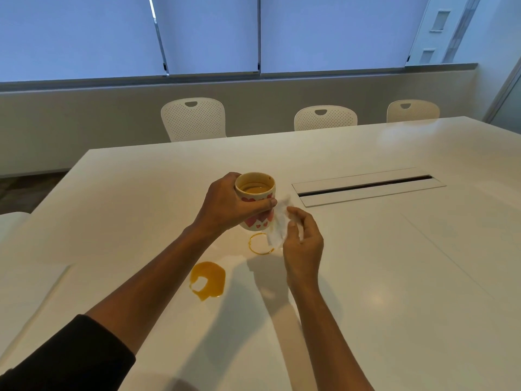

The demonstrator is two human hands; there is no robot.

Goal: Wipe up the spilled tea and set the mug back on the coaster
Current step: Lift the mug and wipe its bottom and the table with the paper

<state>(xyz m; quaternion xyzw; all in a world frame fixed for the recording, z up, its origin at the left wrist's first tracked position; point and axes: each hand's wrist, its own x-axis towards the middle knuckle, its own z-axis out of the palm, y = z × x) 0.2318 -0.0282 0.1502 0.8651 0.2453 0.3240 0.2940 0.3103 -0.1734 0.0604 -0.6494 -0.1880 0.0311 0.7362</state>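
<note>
You are in an office meeting room: a large white conference table [366,277] has a cable hatch [368,186] set into its top. Three matching white perforated chairs [193,118] stand along its far side. Behind them, roller blinds [208,32] cover a row of wide windows.

Mug [256,204] in left hand [225,204], tissue [277,227] alongside

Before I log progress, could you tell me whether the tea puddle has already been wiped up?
No, the orange puddle and a tea ring lie wet on the table.
</note>
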